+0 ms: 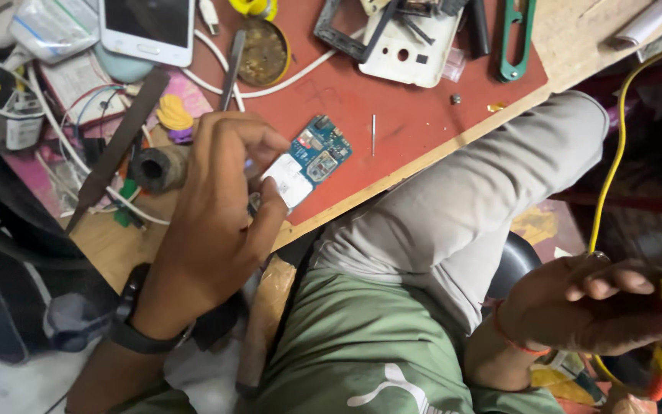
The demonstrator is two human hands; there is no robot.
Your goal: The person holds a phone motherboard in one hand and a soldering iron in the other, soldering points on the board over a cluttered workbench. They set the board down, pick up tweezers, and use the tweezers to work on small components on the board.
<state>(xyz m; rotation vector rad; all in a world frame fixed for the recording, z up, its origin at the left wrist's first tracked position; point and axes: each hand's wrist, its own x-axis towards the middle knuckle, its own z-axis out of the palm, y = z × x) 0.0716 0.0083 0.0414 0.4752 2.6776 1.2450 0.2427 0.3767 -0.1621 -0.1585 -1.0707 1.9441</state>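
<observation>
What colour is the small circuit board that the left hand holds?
The circuit board is blue, with a white part near the left hand; the head view shows it.

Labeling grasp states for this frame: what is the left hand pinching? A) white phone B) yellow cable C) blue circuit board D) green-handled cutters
C: the left hand pinches the blue circuit board at its white end over the red mat, while the green-handled cutters and white phone lie untouched farther up the bench.
</observation>
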